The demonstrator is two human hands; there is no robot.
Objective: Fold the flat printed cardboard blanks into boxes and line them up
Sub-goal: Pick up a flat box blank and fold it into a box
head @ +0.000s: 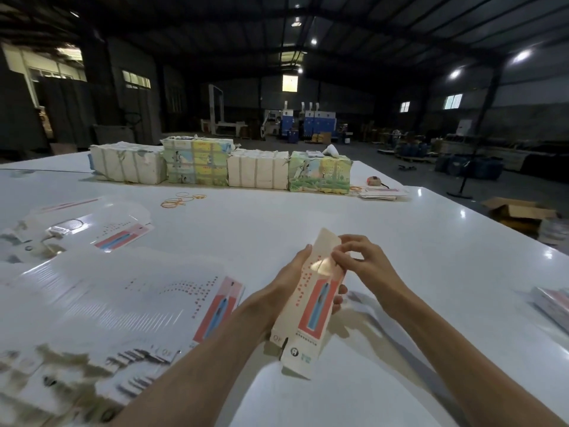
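While the left hand [295, 272] cradles the half-formed box [311, 306] from behind above the bench [308, 217], the right hand [360, 260] pinches its top flap. Looks like light, thin card that creases easily, so I'd hold it by the long edges, not the panels.

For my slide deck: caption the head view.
Left hand holds a printed box; right hand pinches its top flap.

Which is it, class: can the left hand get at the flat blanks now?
Probably yes, once free: the left hand grips the box, but the flat blanks lie just beside it, nothing between.
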